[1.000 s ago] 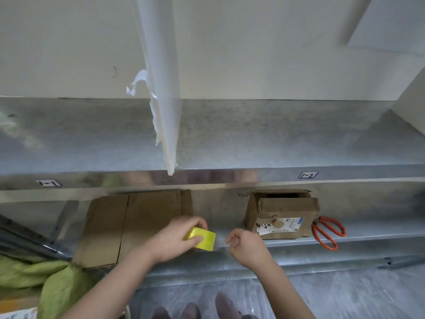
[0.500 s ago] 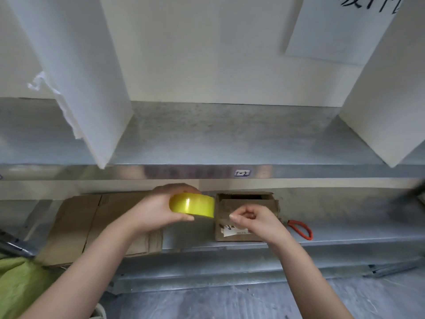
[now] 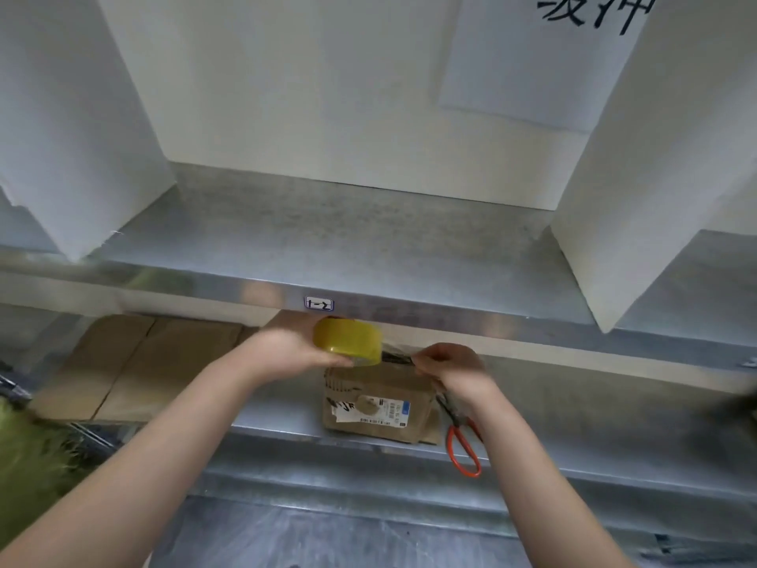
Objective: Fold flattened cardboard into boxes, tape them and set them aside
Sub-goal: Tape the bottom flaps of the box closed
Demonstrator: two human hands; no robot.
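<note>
Above the small brown cardboard box (image 3: 377,407) on the lower metal shelf (image 3: 282,428), the yellow tape roll (image 3: 348,342) is being gripped by the left hand (image 3: 286,350), its thin, likely clingy free end (image 3: 396,357) being pinched by the right hand (image 3: 450,368).

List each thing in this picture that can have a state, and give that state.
Yellow tape roll: held up in the left hand.
Tape end: pulled out, pinched by the right hand.
Small cardboard box: folded up, standing on the lower shelf.
Flattened cardboard: lying flat, unfolded.
Orange-handled scissors: lying beside the box, untouched.
</note>
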